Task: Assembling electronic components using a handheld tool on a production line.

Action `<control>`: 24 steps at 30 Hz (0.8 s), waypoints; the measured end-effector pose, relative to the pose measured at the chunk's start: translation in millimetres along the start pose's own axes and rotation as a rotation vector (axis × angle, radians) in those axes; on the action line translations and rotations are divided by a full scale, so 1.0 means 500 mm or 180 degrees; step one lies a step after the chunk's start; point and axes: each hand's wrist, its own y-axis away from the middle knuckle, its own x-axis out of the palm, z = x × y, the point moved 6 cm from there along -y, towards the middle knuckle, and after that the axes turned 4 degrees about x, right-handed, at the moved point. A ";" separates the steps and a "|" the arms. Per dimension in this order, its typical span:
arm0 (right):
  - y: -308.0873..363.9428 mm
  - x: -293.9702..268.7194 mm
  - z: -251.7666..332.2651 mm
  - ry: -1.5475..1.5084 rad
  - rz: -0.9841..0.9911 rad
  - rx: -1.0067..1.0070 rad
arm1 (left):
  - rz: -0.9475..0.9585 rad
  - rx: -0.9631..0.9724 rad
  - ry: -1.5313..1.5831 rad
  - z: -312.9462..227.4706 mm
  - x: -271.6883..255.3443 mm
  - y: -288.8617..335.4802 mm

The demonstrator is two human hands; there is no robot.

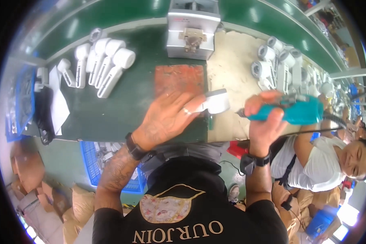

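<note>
My left hand (166, 118) is closed around the handle of a white plastic housing (218, 101), whose round head sticks out to the right past my fingers. Most of the handle is hidden by that hand. In my right hand (265, 122) I grip a teal electric screwdriver (290, 112) lying roughly level, its thin tip pointing left at the housing. A small gap separates the tip from the housing's head. The screwdriver's black cord (333, 120) runs off to the right.
Several white housings with round heads (124, 58) lie at the left of the green bench mat (138, 110); more (263, 53) sit at the right. A grey machine (193, 32) stands at the back, behind a red pad (179, 79). A person (321, 162) is close on the right.
</note>
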 end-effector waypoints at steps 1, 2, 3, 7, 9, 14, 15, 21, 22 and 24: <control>0.007 -0.005 0.003 0.0000 -0.0025 -0.0066 | -0.0236 -0.0257 0.0231 0.007 -0.012 0.005; 0.013 -0.003 0.007 0.0045 -0.0029 -0.0070 | -0.0217 -0.0270 0.0181 0.011 -0.020 0.017; 0.020 0.001 0.008 0.0037 -0.0056 -0.0052 | -0.0482 -0.0823 0.0317 0.040 -0.041 0.040; 0.043 0.019 -0.006 0.0000 -0.0004 0.0090 | -0.1469 -0.2466 0.1833 0.152 -0.073 0.153; 0.043 0.030 -0.010 0.0013 0.0040 0.0111 | -0.1732 -0.2634 0.2042 0.173 -0.091 0.166; 0.034 -0.012 -0.024 0.0014 -0.0060 0.0059 | -0.1711 -0.2357 0.1349 0.225 -0.074 0.157; 0.047 -0.032 -0.038 0.0116 0.0028 0.0183 | -0.1357 -0.2354 0.0638 0.210 -0.068 0.126; -0.021 0.074 -0.014 0.0815 0.0372 0.0396 | -0.0768 -0.1978 -0.1118 0.231 -0.168 0.167; -0.017 0.065 -0.006 0.0590 0.0170 -0.0086 | -0.0661 -0.2025 -0.0920 0.227 -0.147 0.153; 0.013 0.039 -0.007 0.0679 0.0152 0.0032 | -0.0591 -0.1907 -0.0862 0.226 -0.126 0.159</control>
